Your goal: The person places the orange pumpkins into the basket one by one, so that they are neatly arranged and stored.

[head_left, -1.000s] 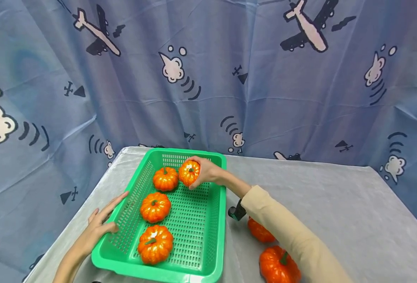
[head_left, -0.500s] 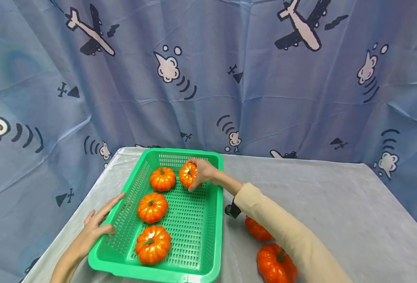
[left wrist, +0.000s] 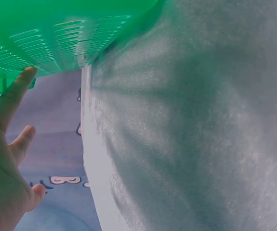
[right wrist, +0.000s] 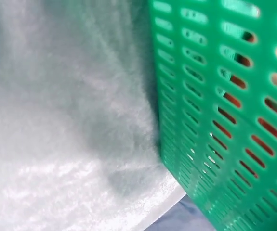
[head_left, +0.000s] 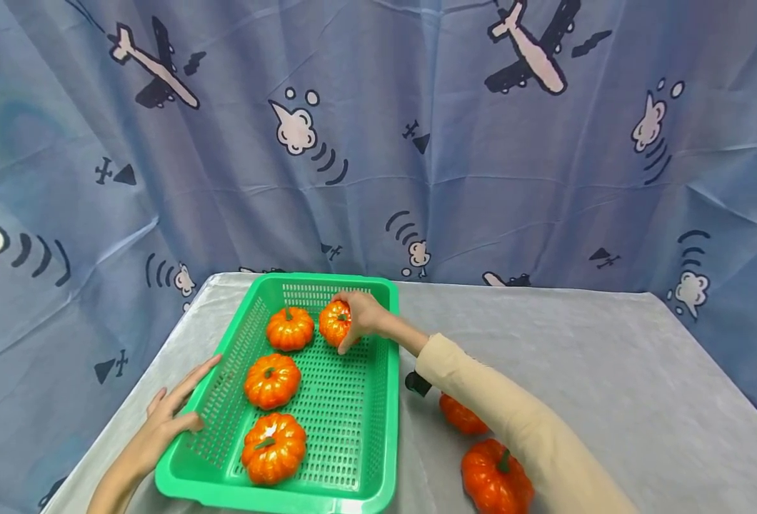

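In the head view a green plastic basket (head_left: 389,400) stands on the table. Its far right part has a small orange pumpkin (head_left: 333,325), which my right hand (head_left: 363,314) holds from the right side, thumb near and fingers beyond. Three more orange pumpkins line the basket's left half: a far one (head_left: 290,329), a middle one (head_left: 272,381) and a near one (head_left: 273,450). My left hand (head_left: 163,428) rests at the left rim with fingers extended. In the left wrist view that hand (left wrist: 3,163) has spread fingers, one touching the slotted wall. The right wrist view shows no hand, only the basket wall (right wrist: 196,96).
Right of the basket, two darker orange pumpkins lie on the cloth: one (head_left: 462,415) partly behind my sleeve (head_left: 507,407), one (head_left: 495,477) closer. A small black object (head_left: 418,383) is near the right wrist. A blue curtain (head_left: 366,143) hangs behind the table (head_left: 578,357).
The head view has turned slightly right, so everything sits further left. My right hand and its pumpkin have sunk a little lower in the basket. The left hand stays at the rim.
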A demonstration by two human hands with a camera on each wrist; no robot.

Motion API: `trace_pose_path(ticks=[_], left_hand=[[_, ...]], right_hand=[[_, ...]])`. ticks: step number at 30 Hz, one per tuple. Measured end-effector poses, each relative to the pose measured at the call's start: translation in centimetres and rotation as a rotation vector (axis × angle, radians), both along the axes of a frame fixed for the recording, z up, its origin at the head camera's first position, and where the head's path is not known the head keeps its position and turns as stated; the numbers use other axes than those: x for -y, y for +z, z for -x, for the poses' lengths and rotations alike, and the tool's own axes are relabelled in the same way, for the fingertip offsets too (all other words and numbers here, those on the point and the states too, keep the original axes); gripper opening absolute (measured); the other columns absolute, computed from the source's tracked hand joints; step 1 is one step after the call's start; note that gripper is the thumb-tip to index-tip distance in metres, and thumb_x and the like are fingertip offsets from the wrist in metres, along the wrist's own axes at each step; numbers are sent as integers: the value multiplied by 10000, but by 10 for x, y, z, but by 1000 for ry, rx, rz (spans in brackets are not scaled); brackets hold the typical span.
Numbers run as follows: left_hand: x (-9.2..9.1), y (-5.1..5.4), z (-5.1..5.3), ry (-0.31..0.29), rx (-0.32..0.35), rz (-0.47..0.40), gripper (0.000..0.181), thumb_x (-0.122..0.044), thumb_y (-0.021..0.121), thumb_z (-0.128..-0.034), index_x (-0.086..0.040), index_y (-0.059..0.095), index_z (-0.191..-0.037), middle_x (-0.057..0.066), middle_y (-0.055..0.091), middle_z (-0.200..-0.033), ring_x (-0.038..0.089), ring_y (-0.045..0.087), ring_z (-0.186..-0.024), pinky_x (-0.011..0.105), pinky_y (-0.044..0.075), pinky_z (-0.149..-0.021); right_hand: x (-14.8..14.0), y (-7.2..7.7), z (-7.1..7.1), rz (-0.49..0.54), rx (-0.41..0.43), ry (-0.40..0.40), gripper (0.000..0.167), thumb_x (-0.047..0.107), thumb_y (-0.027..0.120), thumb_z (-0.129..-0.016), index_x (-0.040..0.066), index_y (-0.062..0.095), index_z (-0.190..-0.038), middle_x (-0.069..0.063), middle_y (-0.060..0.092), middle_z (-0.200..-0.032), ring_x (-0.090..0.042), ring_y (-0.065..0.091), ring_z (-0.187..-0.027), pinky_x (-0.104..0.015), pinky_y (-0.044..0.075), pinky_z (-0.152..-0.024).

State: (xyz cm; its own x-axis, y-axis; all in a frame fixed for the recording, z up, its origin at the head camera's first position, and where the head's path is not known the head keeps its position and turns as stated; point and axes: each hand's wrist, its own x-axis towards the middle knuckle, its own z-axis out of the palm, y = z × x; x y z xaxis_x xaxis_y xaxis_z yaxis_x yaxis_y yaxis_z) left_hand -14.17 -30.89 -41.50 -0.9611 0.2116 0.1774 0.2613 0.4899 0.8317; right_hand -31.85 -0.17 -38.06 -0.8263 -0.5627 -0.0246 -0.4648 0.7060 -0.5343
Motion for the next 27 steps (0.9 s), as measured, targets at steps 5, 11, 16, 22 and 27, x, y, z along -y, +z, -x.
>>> trace_pose_path(ticks=[5, 11, 16, 22, 27], left_hand=[[2, -2, -1, 7, 8, 2, 834, -58, 504, -725, -252, 316, -1514, 157, 255, -1550, 426, 203, -1366, 737, -173, -940], [4, -4, -2, 18, -2, 5, 832, -57, 512, -722, -251, 328, -1510, 152, 256, -1550, 125, 220, -1365, 737, -164, -943], [3, -4, -2, 25, -4, 2, 828, -58, 515, -717, -241, 341, -1506, 169, 260, -1545, 39, 240, -1336, 737, -158, -942], [0, -1, 0, 28, 19, 12, 834, -63, 513, -707, -225, 340, -1506, 210, 249, -1539, 516, 207, -1338, 747, -154, -928], [1, 2, 1, 38, 10, 30, 833, -66, 515, -702, -217, 347, -1504, 237, 254, -1529, 550, 220, -1331, 754, -153, -921]], right_hand=[[4, -1, -1, -124, -111, 93, 853, 198, 952, -499, 34, 579, -1249, -127, 592, -1143, -271, 515, -1069, -391, 443, -938], [8, -2, -2, -214, -139, 93, 903, 219, 956, -485, 21, 571, -1277, -142, 537, -1115, -252, 468, -1003, -374, 459, -872], [11, -5, -3, -238, -133, 74, 916, 228, 949, -500, 11, 553, -1297, -147, 497, -1102, -245, 474, -962, -355, 473, -849], [11, -8, -6, -275, -134, 42, 1021, 282, 934, -535, 6, 445, -1388, -175, 507, -1272, -282, 509, -1130, -361, 479, -923], [14, -5, -10, -414, -189, 36, 1051, 372, 894, -595, 41, 376, -1448, -190, 420, -1410, -293, 449, -1269, -390, 468, -962]])
